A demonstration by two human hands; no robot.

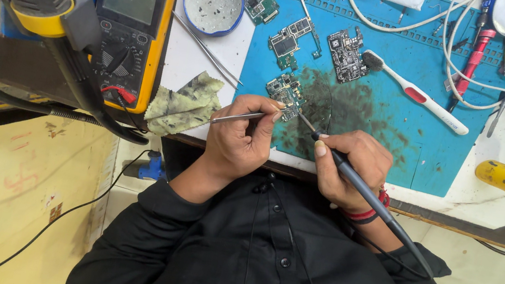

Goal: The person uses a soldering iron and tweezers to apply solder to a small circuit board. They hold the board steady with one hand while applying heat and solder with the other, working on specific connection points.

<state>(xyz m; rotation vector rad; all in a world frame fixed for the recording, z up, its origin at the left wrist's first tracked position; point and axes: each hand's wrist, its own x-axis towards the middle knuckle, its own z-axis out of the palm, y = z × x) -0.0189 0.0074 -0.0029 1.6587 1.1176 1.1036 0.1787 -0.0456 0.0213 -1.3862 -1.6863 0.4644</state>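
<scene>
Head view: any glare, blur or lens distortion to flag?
Head view: wide-angle bend at the edges; even light with soft shadows; mild glare on the multimeter screen; the left hand with tweezers, the right hand with soldering iron and the circuit board are sharp.

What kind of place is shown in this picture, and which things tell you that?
Most likely a small electronics repair bench. Bare green circuit boards lie on a stained blue work mat, a yellow multimeter stands nearby, and the right hand holds a thin black soldering iron while the left hand holds metal tweezers.
</scene>
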